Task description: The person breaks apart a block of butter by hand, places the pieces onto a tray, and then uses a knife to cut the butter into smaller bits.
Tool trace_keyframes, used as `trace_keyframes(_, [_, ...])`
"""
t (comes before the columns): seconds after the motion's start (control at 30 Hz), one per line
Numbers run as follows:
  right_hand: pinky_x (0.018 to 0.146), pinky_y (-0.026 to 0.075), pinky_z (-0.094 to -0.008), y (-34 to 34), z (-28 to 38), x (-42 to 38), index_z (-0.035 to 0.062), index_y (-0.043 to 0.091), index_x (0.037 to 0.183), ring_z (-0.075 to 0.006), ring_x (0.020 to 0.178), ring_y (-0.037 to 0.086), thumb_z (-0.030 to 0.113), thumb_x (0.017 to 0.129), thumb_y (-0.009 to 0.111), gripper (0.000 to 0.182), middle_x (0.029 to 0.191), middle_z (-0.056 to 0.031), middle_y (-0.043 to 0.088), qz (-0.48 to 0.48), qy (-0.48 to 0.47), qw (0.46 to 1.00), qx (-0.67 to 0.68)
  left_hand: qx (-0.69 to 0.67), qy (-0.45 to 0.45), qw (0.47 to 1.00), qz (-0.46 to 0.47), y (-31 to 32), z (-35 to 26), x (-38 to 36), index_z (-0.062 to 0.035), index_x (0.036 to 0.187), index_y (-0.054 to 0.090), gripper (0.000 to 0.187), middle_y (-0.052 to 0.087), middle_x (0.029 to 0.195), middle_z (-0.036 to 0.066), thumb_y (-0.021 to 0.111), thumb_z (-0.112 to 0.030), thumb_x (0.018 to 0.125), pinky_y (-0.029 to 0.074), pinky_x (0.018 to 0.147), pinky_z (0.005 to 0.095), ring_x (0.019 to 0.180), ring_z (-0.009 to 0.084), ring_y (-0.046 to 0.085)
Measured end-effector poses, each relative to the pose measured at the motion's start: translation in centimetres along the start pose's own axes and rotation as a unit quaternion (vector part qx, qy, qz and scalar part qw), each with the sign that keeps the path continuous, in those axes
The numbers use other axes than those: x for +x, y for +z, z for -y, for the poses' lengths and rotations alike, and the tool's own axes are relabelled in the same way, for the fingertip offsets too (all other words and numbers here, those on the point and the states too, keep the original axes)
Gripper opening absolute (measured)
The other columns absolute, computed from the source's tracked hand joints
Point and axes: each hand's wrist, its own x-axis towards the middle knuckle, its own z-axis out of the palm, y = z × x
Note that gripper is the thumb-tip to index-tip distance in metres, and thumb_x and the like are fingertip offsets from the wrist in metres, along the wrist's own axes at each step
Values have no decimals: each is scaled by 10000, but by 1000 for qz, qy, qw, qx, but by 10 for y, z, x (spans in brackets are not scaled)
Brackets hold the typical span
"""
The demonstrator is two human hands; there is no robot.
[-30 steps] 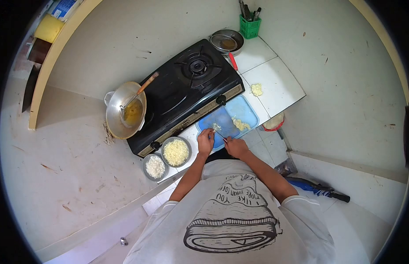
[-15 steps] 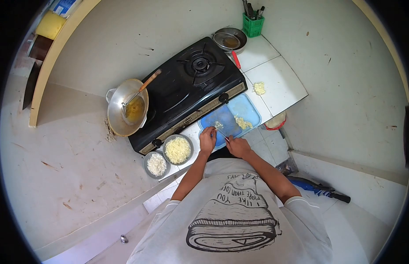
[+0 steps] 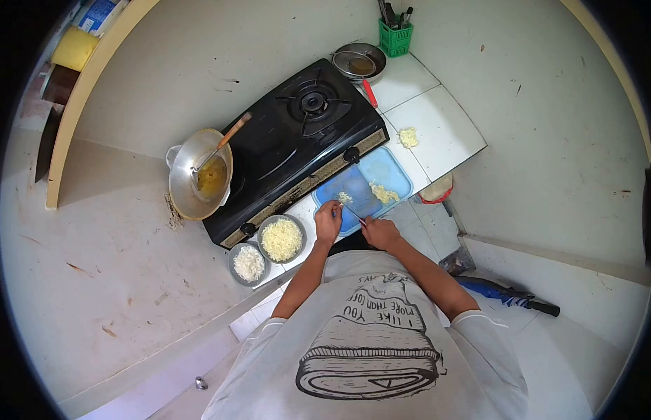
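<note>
My right hand (image 3: 381, 233) is closed around the handle of a knife (image 3: 354, 215), whose thin blade points toward my left fingertips. Pinched together at the blue cutting board (image 3: 331, 191), the fingers of my left hand (image 3: 328, 222) hold a small pale piece of food, mostly hidden. Just beyond the fingertips lies a little chopped pale food (image 3: 345, 197). A larger pale chopped pile (image 3: 385, 193) sits on the right part of the board. Left of my left hand stand a bowl of yellowish shreds (image 3: 282, 239) and a smaller bowl of white shreds (image 3: 249, 264).
A black gas stove (image 3: 276, 150) lies behind the board. On its left burner sits a metal wok (image 3: 182, 185) with oil and a wooden-handled ladle (image 3: 231, 133). A red-handled pan (image 3: 359, 61), a green utensil basket (image 3: 395, 38) and another pale pile (image 3: 408, 137) are at the back right.
The view has shifted slightly, so the stove and counter appear a little further left. Both hands keep nearly the same place and grip at the board.
</note>
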Motion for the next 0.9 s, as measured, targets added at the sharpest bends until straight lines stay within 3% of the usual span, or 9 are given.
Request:
trace_keyframes(0.47, [557,558,-514,-7,10,3,-61,608,973,-409,584,675,317,984,532,386,639,-226,657,-7,-6,1000,14,19,5,1000,11,-2,2,0,4,922,707,73,677,858,188,651,-24,885,523,707,424,761,350,662])
trace_keyframes(0.77, [583,562,-516,12,7,22,-39,560,983,-409,641,693,325,976,544,365,716,-250,677,-7,6,999,34,3,10,1000,-6,1,3,-2,4,937,715,82,672,849,187,666,-17,874,524,697,423,746,342,657])
trace_keyframes(0.9, [568,557,-517,2,3,8,-28,576,958,-412,614,684,321,973,548,350,671,-230,663,-11,5,1000,16,5,18,1000,-5,0,4,0,2,947,717,92,670,847,186,668,-10,870,529,698,417,743,341,657])
